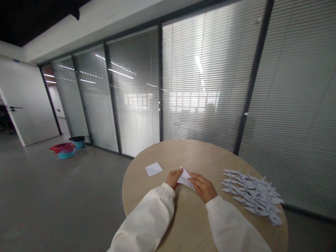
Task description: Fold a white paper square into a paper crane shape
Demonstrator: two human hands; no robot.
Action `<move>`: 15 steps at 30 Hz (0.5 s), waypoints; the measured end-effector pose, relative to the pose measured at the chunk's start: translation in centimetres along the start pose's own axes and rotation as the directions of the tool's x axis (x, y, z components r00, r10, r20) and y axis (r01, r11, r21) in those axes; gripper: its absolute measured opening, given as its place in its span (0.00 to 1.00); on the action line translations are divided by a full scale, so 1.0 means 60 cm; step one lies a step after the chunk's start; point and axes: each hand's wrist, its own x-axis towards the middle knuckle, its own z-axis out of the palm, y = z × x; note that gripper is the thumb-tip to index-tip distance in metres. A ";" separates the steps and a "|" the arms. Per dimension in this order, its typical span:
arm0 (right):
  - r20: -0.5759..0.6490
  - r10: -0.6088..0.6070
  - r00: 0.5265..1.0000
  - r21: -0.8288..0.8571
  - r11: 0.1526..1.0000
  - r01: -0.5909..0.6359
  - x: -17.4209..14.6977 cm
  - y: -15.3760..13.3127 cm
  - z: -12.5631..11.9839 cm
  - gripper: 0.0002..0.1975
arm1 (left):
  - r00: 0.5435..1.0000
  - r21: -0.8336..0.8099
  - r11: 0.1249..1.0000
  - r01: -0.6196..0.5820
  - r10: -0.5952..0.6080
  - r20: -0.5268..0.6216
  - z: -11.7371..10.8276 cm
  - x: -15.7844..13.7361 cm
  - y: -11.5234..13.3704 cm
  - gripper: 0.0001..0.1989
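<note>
A sheet of white paper (184, 178), partly folded, is held between my two hands over the round table. Its left edge is pinched by my left hand (174, 177), with the thumb on top. My right hand (203, 185) grips the opposite side, fingers laid across the paper. How the underside is folded stays hidden. To the left lies a flat square of white paper (153, 169), apart from both hands. Folded paper cranes (252, 192), several of them in close rows, rest on the table to the right of my right hand.
The round wooden table (194, 148) stands close to a glass partition with blinds (204, 119). On the floor at left are a blue bin with a red liner (65, 151) and another with a black liner (78, 141). A white door (28, 105) stands ajar beyond.
</note>
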 end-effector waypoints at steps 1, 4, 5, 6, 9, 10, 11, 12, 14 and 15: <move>0.005 -0.010 1.000 -0.009 1.000 0.010 0.000 0.000 0.000 0.16 | 1.000 -0.008 1.000 0.001 -0.001 0.005 0.000 -0.001 0.001 0.23; 0.013 -0.044 0.999 -0.032 0.999 0.044 0.000 0.000 -0.001 0.16 | 1.000 -0.024 1.000 0.001 -0.001 0.015 0.002 -0.003 0.003 0.22; 0.012 -0.054 0.998 -0.035 0.998 0.054 0.000 0.001 -0.001 0.15 | 1.000 -0.027 1.000 0.001 -0.001 0.014 0.002 -0.003 0.004 0.22; 0.010 -0.064 0.998 -0.036 0.997 0.064 0.000 0.002 -0.001 0.15 | 1.000 -0.029 1.000 0.002 -0.002 0.016 0.002 -0.004 0.004 0.22; 0.002 -0.090 0.996 -0.030 0.996 0.090 -0.001 0.005 -0.002 0.14 | 1.000 -0.022 1.000 -0.003 0.003 0.026 0.001 -0.002 0.002 0.22; 0.003 -0.102 0.995 -0.032 0.994 0.103 -0.001 0.007 -0.002 0.14 | 1.000 -0.018 1.000 -0.004 0.005 0.028 0.000 -0.002 0.001 0.23; 0.008 -0.118 0.993 -0.038 0.992 0.118 -0.002 0.008 -0.002 0.14 | 1.000 -0.014 1.000 -0.005 0.005 0.031 -0.001 -0.001 0.000 0.23; 0.011 -0.135 0.991 -0.049 0.990 0.136 -0.002 0.009 -0.002 0.14 | 0.999 -0.014 1.000 -0.005 0.005 0.032 -0.002 0.000 -0.002 0.23; 0.009 -0.175 0.985 -0.076 0.982 0.175 -0.002 0.010 -0.001 0.14 | 0.999 -0.021 1.000 0.001 -0.001 0.035 -0.003 0.002 -0.004 0.23; 0.004 -0.192 0.981 -0.090 0.977 0.192 -0.002 0.011 0.000 0.13 | 0.999 -0.023 1.000 0.008 -0.007 0.034 -0.003 0.002 -0.004 0.23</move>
